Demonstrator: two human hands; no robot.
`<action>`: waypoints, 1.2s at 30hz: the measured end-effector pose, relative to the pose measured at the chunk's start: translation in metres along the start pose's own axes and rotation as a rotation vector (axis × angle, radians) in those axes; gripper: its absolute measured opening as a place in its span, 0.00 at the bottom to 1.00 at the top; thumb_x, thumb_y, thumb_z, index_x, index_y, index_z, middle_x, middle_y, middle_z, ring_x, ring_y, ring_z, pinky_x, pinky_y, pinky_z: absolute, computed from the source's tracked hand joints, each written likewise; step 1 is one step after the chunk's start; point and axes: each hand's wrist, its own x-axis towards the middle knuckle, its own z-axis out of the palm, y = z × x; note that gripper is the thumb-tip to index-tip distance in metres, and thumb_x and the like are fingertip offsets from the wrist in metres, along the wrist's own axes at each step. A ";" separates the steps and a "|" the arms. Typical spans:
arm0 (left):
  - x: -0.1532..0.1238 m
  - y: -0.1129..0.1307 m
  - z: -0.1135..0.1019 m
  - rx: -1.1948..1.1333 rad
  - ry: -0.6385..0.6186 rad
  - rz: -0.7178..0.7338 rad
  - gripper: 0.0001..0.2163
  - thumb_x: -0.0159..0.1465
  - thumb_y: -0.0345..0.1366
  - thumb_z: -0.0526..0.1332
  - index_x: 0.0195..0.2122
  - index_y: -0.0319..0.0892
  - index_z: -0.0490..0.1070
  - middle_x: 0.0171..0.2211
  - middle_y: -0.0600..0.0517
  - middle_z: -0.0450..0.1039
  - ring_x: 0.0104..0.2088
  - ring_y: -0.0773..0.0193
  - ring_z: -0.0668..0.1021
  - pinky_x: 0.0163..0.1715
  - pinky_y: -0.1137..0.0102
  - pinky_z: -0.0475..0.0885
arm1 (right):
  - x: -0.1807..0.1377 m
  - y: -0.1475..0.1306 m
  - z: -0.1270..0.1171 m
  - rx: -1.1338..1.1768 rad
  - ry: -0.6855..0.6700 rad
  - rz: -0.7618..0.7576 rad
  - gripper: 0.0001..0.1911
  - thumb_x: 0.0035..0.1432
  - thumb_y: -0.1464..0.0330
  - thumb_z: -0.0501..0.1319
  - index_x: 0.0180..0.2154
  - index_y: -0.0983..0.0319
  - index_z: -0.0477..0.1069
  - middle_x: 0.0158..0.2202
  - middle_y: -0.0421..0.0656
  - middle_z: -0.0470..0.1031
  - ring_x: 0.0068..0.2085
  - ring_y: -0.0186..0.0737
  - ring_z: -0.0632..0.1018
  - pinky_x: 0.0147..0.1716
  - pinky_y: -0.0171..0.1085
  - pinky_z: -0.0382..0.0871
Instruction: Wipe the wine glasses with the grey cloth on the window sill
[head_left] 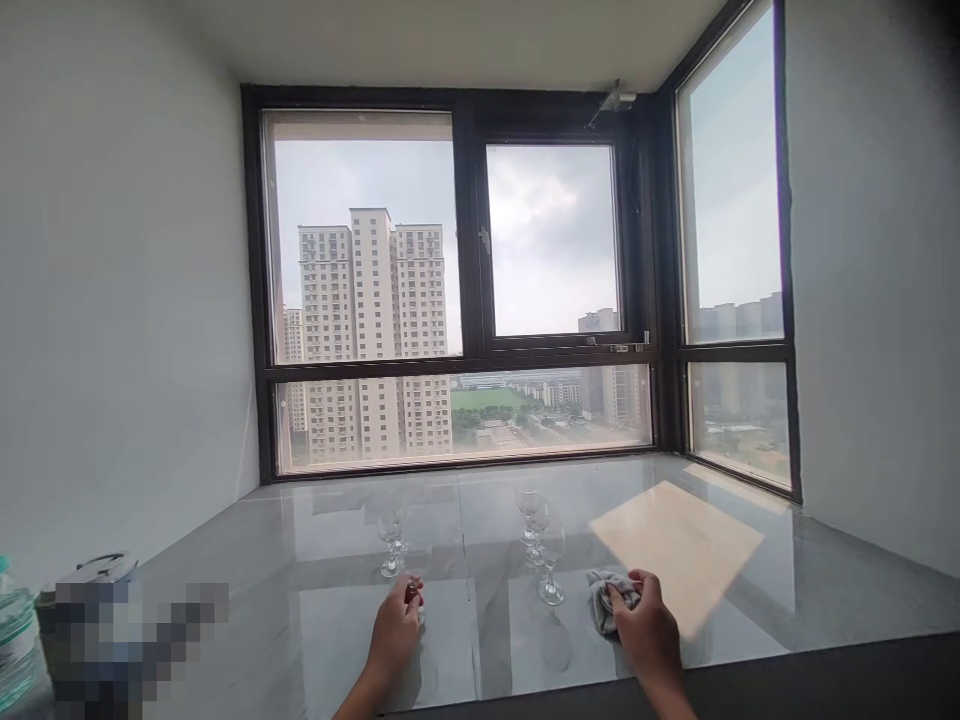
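1. Glass [421, 566] in the left hand [397, 618], near the front edge of the sill [247, 600]; the fingers are curled closed around it below the bowl, perhaps to leave the bowl uncovered
2. Right hand [646, 615] pinches a bunched grey cloth [600, 603] between thumb and fingers, nearly closed, also near the front edge; the bunching probably makes a compact pad
3. Three glasses [551, 550] stand upright between the hands in a line running towards the back edge, seemingly grouped to leave the front edge free for the hands
4. Left group [390, 540] stands beyond the left hand, towards the back edge; one glass is plain, a second behind it is hard to make out
5. Clear walls blend into the sill's reflections, and fingers hide the held glass's stem, so I cannot tell whether its foot touches the sill
6. Bottle [16, 630] by the front left corner is cut off by the picture's side; pixelation covers the object [101, 567] beside it
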 end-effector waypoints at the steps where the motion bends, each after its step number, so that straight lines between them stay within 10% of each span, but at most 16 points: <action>1: -0.003 0.009 0.011 -0.009 -0.063 0.029 0.09 0.56 0.41 0.58 0.37 0.46 0.71 0.36 0.49 0.80 0.37 0.57 0.80 0.44 0.65 0.72 | 0.000 0.000 0.000 0.003 -0.004 -0.001 0.23 0.51 0.49 0.52 0.43 0.56 0.60 0.41 0.54 0.79 0.39 0.57 0.81 0.36 0.44 0.71; 9: -0.005 0.048 0.079 0.014 -0.200 0.084 0.08 0.60 0.37 0.55 0.38 0.44 0.72 0.30 0.51 0.76 0.32 0.60 0.77 0.39 0.68 0.70 | 0.001 0.003 0.003 0.052 0.021 -0.008 0.21 0.50 0.49 0.53 0.41 0.55 0.60 0.38 0.52 0.79 0.38 0.55 0.81 0.36 0.44 0.71; 15: -0.013 0.045 0.072 0.295 -0.110 0.109 0.17 0.67 0.30 0.47 0.49 0.44 0.72 0.51 0.46 0.78 0.53 0.60 0.78 0.52 0.68 0.66 | -0.002 0.000 0.002 0.074 0.035 0.001 0.22 0.50 0.49 0.54 0.41 0.55 0.62 0.37 0.50 0.79 0.37 0.54 0.81 0.36 0.44 0.71; 23: -0.018 0.057 0.070 0.464 -0.109 0.100 0.18 0.71 0.30 0.45 0.53 0.42 0.71 0.52 0.43 0.78 0.53 0.58 0.77 0.52 0.65 0.64 | -0.013 -0.010 0.000 0.147 -0.008 -0.023 0.19 0.48 0.50 0.58 0.37 0.55 0.64 0.34 0.48 0.80 0.37 0.53 0.82 0.36 0.43 0.73; 36: -0.034 0.067 0.074 0.730 -0.043 0.446 0.18 0.61 0.21 0.51 0.35 0.43 0.79 0.36 0.47 0.78 0.45 0.53 0.77 0.53 0.58 0.66 | -0.097 -0.130 0.025 0.254 -0.148 -0.777 0.08 0.62 0.73 0.55 0.41 0.55 0.68 0.35 0.41 0.77 0.36 0.41 0.80 0.35 0.35 0.74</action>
